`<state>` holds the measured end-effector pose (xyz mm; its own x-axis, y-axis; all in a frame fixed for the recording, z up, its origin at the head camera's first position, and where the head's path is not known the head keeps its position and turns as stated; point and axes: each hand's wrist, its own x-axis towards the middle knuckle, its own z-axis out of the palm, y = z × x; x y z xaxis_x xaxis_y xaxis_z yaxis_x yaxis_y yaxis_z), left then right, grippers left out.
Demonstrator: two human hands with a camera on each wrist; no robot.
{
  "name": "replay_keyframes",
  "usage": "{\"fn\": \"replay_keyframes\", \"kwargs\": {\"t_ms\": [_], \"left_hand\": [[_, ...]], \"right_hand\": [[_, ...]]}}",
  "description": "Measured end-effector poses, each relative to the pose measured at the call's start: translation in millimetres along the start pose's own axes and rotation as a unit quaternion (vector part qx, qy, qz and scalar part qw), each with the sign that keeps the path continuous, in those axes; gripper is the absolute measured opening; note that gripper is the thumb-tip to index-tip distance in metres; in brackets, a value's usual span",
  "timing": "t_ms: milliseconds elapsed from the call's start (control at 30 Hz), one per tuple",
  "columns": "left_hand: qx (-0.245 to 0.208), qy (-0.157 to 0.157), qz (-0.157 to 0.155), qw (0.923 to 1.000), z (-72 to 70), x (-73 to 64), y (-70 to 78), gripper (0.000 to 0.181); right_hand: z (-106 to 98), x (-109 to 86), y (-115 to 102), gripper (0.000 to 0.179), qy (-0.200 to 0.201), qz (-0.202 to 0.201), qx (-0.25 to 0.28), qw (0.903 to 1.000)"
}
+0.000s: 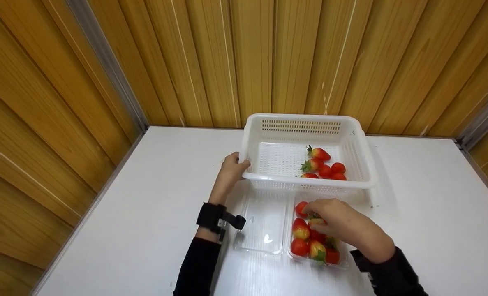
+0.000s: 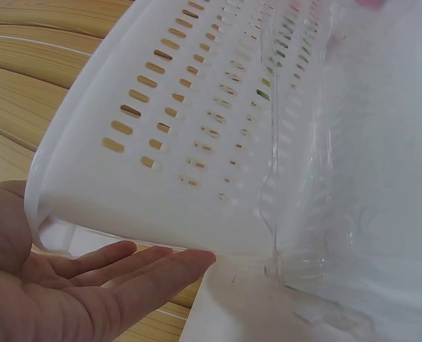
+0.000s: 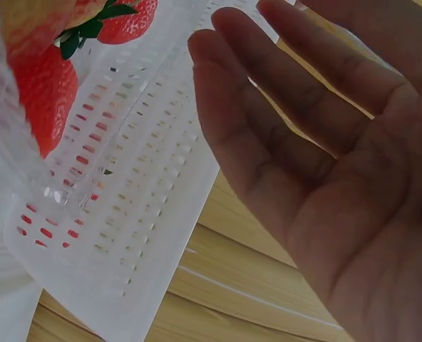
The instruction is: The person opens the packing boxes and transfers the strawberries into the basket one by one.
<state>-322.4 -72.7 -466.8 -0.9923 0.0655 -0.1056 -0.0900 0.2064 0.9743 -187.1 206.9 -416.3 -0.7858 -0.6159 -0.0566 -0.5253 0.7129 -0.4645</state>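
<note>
My left hand (image 1: pixel 230 170) holds the left edge of a white plastic basket (image 1: pixel 305 179), thumb over the rim and fingers along the outside. In the left wrist view those fingers (image 2: pixel 161 279) lie against the basket's underside. Over the right half of a clear plastic clamshell box, my right hand (image 1: pixel 346 220) hovers close above strawberries (image 1: pixel 301 229). Its fingers (image 3: pixel 222 117) are relaxed and slightly bent, with nothing in them in the right wrist view. The hand hides part of the fruit below it. Several strawberries (image 1: pixel 320 154) and rounder red fruits (image 1: pixel 338 167) lie in the basket's right side.
The clamshell's lid (image 1: pixel 264 222) lies open to the left of the filled half, just in front of the basket. Behind the white table (image 1: pixel 165 197) stands a wood-panelled wall (image 1: pixel 250 61), with another panelled wall (image 1: pixel 34 135) on the left.
</note>
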Motion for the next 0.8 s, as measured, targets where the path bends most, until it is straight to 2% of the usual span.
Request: {"fn": "replay_keyframes", "kwargs": {"t_ms": [167, 333, 567, 800], "left_hand": [[0.007, -0.002, 0.007, 1.0000, 0.8, -0.4, 1.2, 0.048], [0.007, -0.003, 0.011, 0.9999, 0.3, -0.7, 1.4, 0.046], [0.000, -0.007, 0.009, 0.9999, -0.5, -0.2, 0.7, 0.046], [0.008, -0.004, 0.012, 0.9999, -1.1, -0.1, -0.6, 0.045]], "right_hand": [[8, -0.6, -9, 0.024, -0.050, -0.014, 0.004, 0.9987], [18, -1.5, -19, 0.021, -0.081, 0.008, 0.003, 0.9967], [31, -1.5, -28, 0.020, -0.085, -0.013, -0.052, 0.9949], [37, 0.8, -36, 0.018, -0.112, 0.060, -0.031, 0.9915]]}}
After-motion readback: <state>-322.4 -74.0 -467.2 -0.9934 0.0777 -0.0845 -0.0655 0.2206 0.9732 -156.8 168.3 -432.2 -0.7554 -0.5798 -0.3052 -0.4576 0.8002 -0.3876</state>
